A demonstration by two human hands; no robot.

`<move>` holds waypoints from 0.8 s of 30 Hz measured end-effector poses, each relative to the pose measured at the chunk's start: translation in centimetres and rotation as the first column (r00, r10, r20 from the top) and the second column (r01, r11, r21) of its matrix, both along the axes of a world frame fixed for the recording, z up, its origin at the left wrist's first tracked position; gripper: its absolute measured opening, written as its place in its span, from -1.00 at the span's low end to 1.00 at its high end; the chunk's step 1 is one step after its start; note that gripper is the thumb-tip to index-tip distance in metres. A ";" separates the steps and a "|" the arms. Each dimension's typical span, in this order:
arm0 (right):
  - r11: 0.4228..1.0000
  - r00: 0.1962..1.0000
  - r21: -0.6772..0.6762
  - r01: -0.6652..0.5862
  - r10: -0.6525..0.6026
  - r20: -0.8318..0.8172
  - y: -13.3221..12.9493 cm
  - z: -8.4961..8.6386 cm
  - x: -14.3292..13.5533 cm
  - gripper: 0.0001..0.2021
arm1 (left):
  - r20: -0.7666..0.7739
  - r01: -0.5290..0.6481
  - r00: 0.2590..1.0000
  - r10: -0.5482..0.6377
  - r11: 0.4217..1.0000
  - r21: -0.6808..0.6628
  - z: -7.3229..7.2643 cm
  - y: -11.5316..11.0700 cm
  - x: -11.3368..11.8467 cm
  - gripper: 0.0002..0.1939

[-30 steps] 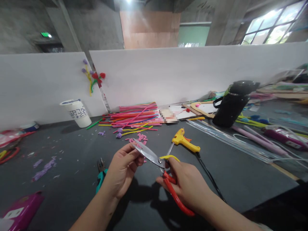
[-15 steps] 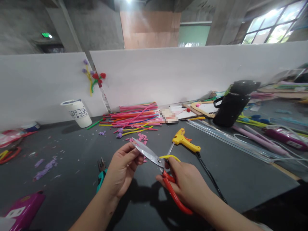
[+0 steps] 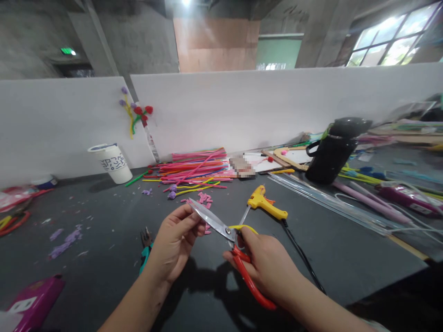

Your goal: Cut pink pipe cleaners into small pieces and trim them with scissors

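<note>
The right hand (image 3: 268,258) is closed around the red handles of the scissors (image 3: 212,220), which are in the middle of the frame. The blades point up and to the left. The left hand (image 3: 175,244) has its thumb and finger pinched together at the blade tip. I cannot tell if a small bit is between them. A yellow strip (image 3: 246,227) shows just above the right hand, but I cannot tell if that hand holds it.

Pink bits (image 3: 205,199) lie on the dark table (image 3: 346,258) just above the blades. The yellow glue gun (image 3: 268,205) lies to the right of the bits. The pliers (image 3: 146,252) lie beside the left arm, partly hidden by it. Purple bits (image 3: 65,242) are at the left of the frame.

Farther up are 1 white cup (image 3: 118,167) at left, a pile of fuzzy sticks (image 3: 194,167) in the middle, and 1 black jug (image 3: 330,154) at right.
</note>
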State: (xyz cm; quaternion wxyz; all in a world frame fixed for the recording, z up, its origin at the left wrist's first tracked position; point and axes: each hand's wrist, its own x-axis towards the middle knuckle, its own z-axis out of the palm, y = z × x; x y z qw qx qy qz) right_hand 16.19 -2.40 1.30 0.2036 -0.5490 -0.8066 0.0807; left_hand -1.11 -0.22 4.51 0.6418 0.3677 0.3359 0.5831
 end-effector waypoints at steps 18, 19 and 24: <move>0.970 0.825 -0.237 -0.060 -0.086 -0.558 0.8 0.7 0.0 -0.79 | -0.104 0.257 0.957 -0.270 0.959 -0.121 -0.4 -0.1 0.6 -0.94; 0.957 0.768 -0.280 -0.078 -0.121 -0.628 0.9 0.9 -0.1 -0.82 | -0.112 0.291 0.945 -0.308 0.946 -0.141 -0.5 -0.3 0.8 -0.93; 0.874 0.529 -0.426 -0.234 -0.253 -0.810 1.1 1.6 -1.0 -0.87 | -0.139 0.408 0.889 -0.437 0.892 -0.195 -1.0 -0.5 1.3 -0.93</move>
